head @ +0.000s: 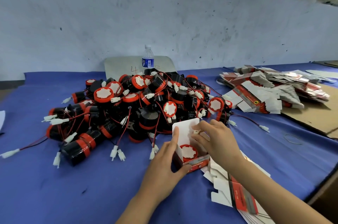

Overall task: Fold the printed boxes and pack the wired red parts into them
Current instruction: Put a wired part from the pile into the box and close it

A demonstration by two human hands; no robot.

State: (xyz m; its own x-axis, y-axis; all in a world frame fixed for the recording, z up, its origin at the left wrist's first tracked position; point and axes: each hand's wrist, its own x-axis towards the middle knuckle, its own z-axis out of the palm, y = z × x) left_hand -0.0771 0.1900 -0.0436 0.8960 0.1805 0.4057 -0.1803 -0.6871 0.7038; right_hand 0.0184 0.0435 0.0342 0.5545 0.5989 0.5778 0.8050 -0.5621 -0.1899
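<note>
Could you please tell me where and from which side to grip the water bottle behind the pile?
Grip the water bottle by its upper body, probably from above: it stands upright, the pile of wired red parts covers its base, and a grey board stands close behind.

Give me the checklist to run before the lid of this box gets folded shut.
1. Red part seated in the box: ok. The red part sits inside the box, white face up.
2. Box steadied: ok. The left hand holds its left side and front.
3. Connector inside: not ok. The right hand pinches the white connector above the opening.
4. Lid flap free to fold: ok. The lid flap stands upright behind the part.
5. Bottom of the box closed: cannot tell, as it is hidden in this view.
</note>
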